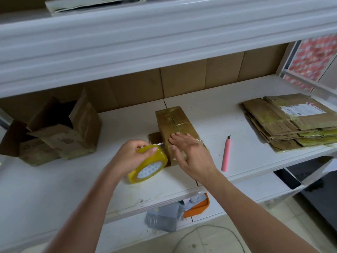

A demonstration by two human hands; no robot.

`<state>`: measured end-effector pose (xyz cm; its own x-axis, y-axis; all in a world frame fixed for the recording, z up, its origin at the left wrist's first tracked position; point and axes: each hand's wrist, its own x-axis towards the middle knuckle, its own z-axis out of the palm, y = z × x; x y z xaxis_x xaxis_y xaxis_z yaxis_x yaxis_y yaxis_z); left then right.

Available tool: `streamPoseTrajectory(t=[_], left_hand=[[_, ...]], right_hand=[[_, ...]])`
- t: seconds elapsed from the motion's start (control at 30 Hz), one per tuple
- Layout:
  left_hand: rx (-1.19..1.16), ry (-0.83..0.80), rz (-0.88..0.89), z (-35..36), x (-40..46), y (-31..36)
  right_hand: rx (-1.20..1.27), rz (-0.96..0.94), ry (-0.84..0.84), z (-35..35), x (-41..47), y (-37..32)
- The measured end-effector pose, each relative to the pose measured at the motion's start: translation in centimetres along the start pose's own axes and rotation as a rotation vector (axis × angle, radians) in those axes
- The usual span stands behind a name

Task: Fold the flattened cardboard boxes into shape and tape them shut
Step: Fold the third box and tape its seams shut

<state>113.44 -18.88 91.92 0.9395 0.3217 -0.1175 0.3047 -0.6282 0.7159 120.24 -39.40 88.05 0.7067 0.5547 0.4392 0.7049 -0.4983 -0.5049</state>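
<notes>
Cardboard box (176, 128), folded into shape, is lying mid-shelf (218, 114) as taping is under way: the left hand (131, 157) is gripping a yellow tape roll (148, 165) at its side while the right hand (191, 154), fingers flat, is pressing the strip down. Cutting with the pink utility knife (226, 154) likely follows.

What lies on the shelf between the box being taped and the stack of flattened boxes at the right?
In the head view, a pink utility knife lies on the white shelf between the box and the flattened stack, touching neither.
</notes>
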Motion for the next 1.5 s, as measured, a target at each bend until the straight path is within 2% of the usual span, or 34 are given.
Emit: streamPoseTrajectory(t=[0.13, 0.37, 0.57, 0.7, 0.73, 0.8, 0.87, 0.9, 0.93, 0.97, 1.03, 1.07, 1.13, 1.2, 1.3, 1.33, 1.43, 1.5], left_hand=[[0.237, 0.001, -0.080, 0.2, -0.4, -0.5], [-0.001, 0.080, -0.004, 0.2, -1.3, -1.0], [0.022, 0.133, -0.049, 1.0, -1.3, -0.9], [-0.046, 0.114, -0.002, 1.0, -1.5, -0.9], [-0.060, 0.112, 0.009, 1.0, -1.5, -1.0], [-0.080, 0.110, 0.017, 1.2, -1.6, -1.1], [-0.099, 0.106, 0.017, 1.3, -1.5, -1.2], [-0.104, 0.104, 0.017, 1.3, -1.5, -1.2], [-0.105, 0.102, 0.015, 1.3, -1.4, -1.2], [-0.105, 0.102, 0.012, 1.3, -1.4, -1.1], [-0.107, 0.110, -0.001, 1.3, -1.3, -1.1], [-0.105, 0.114, -0.009, 1.3, -1.3, -1.1], [-0.108, 0.117, -0.025, 1.2, -1.3, -1.1], [-0.127, 0.116, -0.041, 1.1, -1.3, -1.1], [-0.177, 0.093, -0.094, 0.7, -1.4, -0.9], [-0.200, 0.085, -0.113, 0.6, -1.4, -0.8], [-0.213, 0.068, -0.153, 0.4, -1.4, -0.6], [-0.210, 0.054, -0.168, 0.3, -1.3, -0.5]], right_hand=[[0.007, -0.016, -0.002, 0.1, 0.3, 0.5], [0.119, 0.044, 0.117, 0.4, 1.0, 1.0], [0.104, 0.005, 0.102, 0.1, 1.2, 0.9], [0.184, -0.002, 0.037, -1.4, 1.1, 0.6], [0.253, 0.004, 0.062, -2.0, 0.8, 0.8], [0.340, 0.060, 0.241, -3.4, -0.3, 1.8], [0.255, 0.174, 0.405, -4.7, -1.9, 3.9], [0.161, 0.240, 0.414, -5.2, -2.6, 5.3], [0.035, 0.311, 0.354, -5.6, -3.1, 6.7], [-0.103, 0.391, 0.226, -5.8, -3.6, 8.1], [-0.343, 0.505, -0.111, -5.5, -4.3, 10.4], [-0.464, 0.498, -0.254, -5.4, -4.7, 11.0], [-0.654, 0.351, -0.359, -5.3, -5.0, 11.6], [-0.749, 0.234, -0.329, -5.5, -4.9, 11.8], [-0.792, 0.173, -0.275, -5.9, -4.8, 12.1], [-0.729, 0.178, -0.179, -6.1, -4.8, 12.1], [-0.378, 0.153, 0.251, -6.8, -4.1, 10.4], [-0.154, 0.066, 0.435, -6.7, -2.9, 7.3]])
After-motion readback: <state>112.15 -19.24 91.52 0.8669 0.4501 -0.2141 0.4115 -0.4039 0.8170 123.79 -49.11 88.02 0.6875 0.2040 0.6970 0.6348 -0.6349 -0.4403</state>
